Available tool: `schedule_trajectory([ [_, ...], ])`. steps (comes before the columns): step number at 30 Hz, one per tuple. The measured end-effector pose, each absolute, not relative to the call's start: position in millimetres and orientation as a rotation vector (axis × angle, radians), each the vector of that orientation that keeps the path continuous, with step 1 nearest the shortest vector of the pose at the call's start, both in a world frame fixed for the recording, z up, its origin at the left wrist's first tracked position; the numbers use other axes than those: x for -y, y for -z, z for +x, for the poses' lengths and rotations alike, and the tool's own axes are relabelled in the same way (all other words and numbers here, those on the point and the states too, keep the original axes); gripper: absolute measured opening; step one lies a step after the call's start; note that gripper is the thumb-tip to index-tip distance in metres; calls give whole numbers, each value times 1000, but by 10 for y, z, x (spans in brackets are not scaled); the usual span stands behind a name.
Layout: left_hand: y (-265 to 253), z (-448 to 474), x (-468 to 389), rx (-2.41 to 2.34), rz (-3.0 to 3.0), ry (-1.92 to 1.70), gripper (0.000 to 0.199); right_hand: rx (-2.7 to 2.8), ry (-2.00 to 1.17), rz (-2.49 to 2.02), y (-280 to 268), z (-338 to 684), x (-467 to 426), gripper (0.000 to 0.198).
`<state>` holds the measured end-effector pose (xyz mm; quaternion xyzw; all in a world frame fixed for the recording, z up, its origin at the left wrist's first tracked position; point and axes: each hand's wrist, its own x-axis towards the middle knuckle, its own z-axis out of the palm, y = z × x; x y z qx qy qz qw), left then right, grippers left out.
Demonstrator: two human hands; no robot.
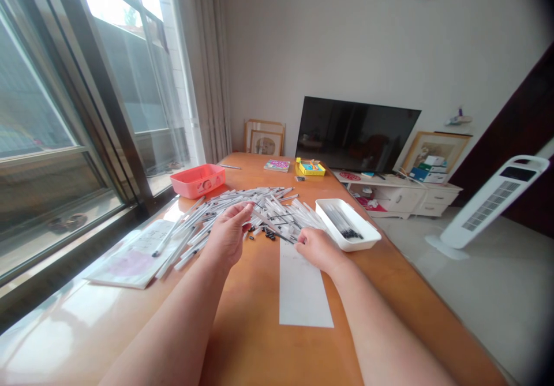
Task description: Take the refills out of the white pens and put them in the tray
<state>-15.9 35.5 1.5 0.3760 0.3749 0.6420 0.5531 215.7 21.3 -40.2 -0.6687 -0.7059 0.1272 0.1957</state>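
A slim translucent pen [270, 224] with a dark end slants between my two hands above the table. My left hand [231, 230] pinches its far left end between thumb and fingers. The fingers of my right hand [315, 246] are closed at its dark lower end. Behind them spreads a loose heap of clear pen barrels [225, 204], with black refills among them. Small black caps [269, 234] lie just under the held pen. Below my right hand is a white paper strip [305, 293]. Several black-tipped pens [340, 218] lie in a white tray [362, 244] to the right.
A red plastic basket [197, 182] stands at the left behind the heap. A booklet [125, 259] lies near the window, partly under pens. Farther back are a colourful book [277, 165] and a yellow box [312, 168]. The table's right edge [415, 270] runs beyond the white tray.
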Motion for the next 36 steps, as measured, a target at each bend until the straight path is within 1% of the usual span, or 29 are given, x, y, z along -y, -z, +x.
schedule_trajectory([
  [5,13,-165,-371,-804,799,-1465,24,1998,-341,-1886,440,2111,-244,7],
  [9,49,-142,-366,-857,770,-1403,20,1982,-340,-1864,415,2148,-225,7],
  [11,62,-121,-349,-905,769,-1351,19,1965,-408,-1811,393,2195,-210,6],
  [16,79,-71,-302,-975,818,-1190,20,1797,-713,-1639,287,2266,-133,9],
  [20,87,-50,-289,-894,886,-1119,24,1712,-940,-1502,176,2214,-37,12],
  [23,88,-40,-286,-819,903,-1108,22,1714,-1052,-1450,133,2164,7,12],
  [30,91,35,-221,-704,970,-1023,20,1729,-1150,-1323,144,2045,39,14],
  [33,92,60,-185,-680,999,-982,24,1696,-1160,-1303,117,2009,50,10],
  [36,90,69,-164,-703,1039,-975,29,1524,-1133,-1290,48,2036,40,12],
])
